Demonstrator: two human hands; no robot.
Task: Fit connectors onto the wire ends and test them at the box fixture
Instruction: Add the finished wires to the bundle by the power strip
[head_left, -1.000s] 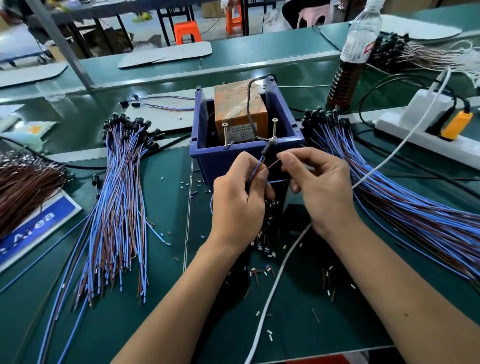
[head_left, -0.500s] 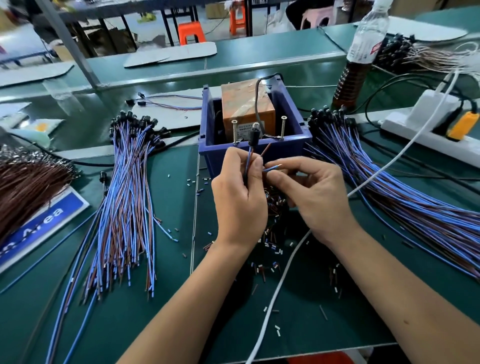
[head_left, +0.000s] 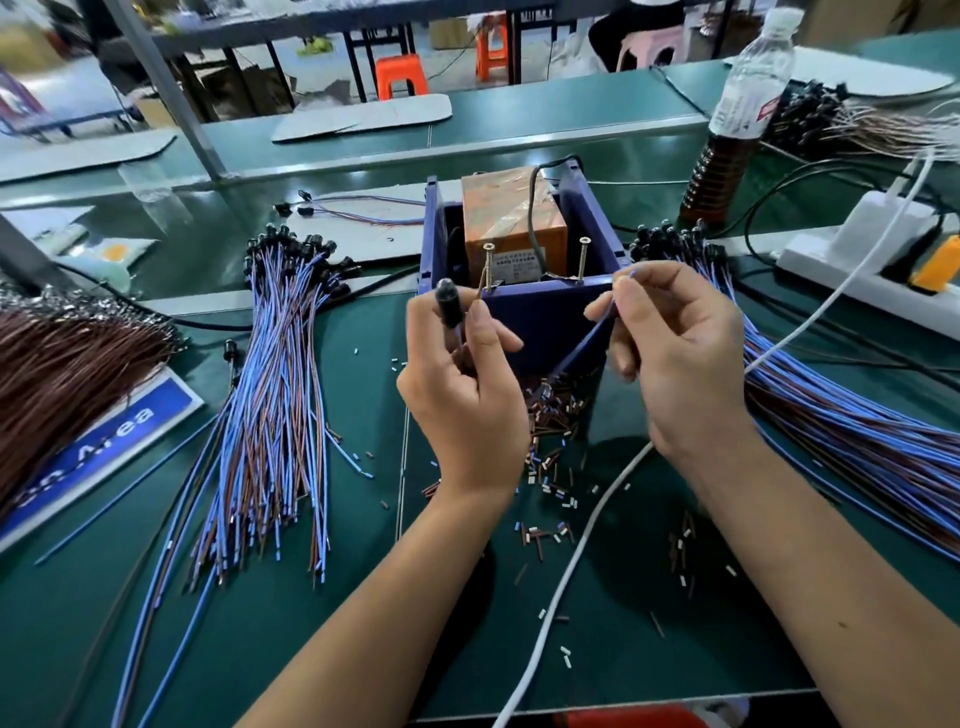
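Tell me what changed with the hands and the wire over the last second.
The hands drew apart. The left hand moved left, its grip on the black connector unchanged, with the brown lead now at the left screw. The right hand moved right, pinching the blue lead and carrying its tip toward the right screw. The blue box and wire bundles stayed put.
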